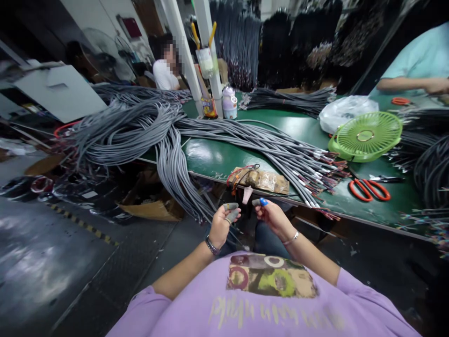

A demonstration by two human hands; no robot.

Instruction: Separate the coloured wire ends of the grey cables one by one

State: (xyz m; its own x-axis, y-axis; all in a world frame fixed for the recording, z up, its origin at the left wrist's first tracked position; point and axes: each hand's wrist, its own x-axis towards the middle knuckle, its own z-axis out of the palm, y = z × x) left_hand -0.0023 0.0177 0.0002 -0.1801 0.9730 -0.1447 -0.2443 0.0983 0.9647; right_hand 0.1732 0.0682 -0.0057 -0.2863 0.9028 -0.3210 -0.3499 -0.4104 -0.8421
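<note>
My left hand (221, 225) is raised just off the front edge of the table, grey covers on its fingertips. Its fingers are bent with a gap between them, and I see nothing held there. To its right, my right hand (274, 218) has a blue wrap on one fingertip and a grey cover on another. These fingertips are pressed together; whether something thin is between them I cannot make out. Just beyond both hands, a taped cardboard piece (263, 180) with red and black wires lies at the table edge. A pale pinkish piece (247, 194) hangs below it.
Grey cables (129, 131) lie heaped across the green table (206, 157), some drooping over its edge. Red-handled scissors (370, 189), a green fan cover (368, 135) and a plastic bag (345, 112) lie right. A bottle (229, 103) stands by the posts. Two other people sit beyond.
</note>
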